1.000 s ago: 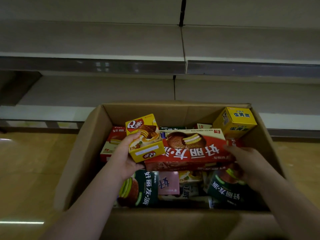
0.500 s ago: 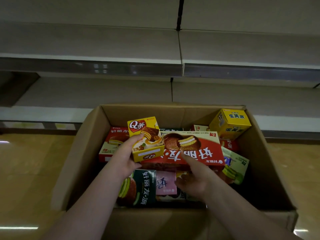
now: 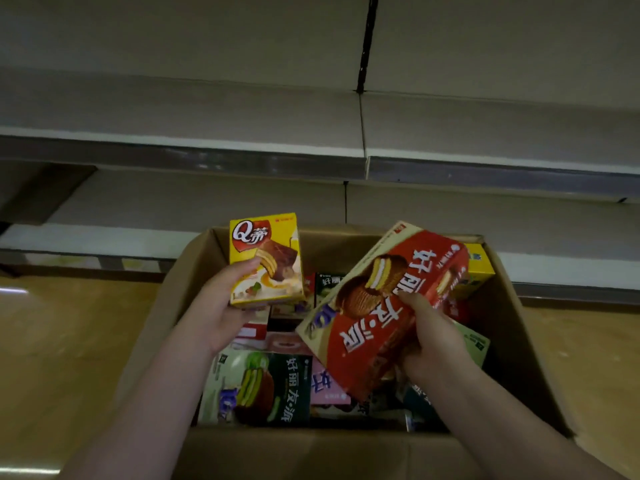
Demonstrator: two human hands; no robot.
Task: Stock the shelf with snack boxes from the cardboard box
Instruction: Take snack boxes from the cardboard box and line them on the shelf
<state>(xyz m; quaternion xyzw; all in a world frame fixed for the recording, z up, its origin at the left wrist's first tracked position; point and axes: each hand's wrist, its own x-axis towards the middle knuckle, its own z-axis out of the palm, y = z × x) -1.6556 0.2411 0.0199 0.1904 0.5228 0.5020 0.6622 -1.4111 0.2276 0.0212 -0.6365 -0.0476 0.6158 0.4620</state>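
Sitting on the wood floor (image 3: 69, 341) before the shelf (image 3: 207, 216), the carton (image 3: 166, 306) is open-topped and packed with snack boxes lying flat at mixed angles: a green box (image 3: 273, 389) at the near left, a pink box (image 3: 327, 386) beside it, a yellow box (image 3: 478, 271) in the far right corner, others partly hidden. Left hand (image 3: 214, 306) grips the Q box (image 3: 265, 259) above the carton's left half, thumb across its front, fingers curled behind; box upright, long axis vertical, top toward the shelf. Right hand (image 3: 429, 337) grips the red box (image 3: 384, 310) above the carton's right half, thumb on the printed face, fingers underneath; long axis tilted diagonally, far end up and right, near end low over the pink box. Shelf boards behind show bare.
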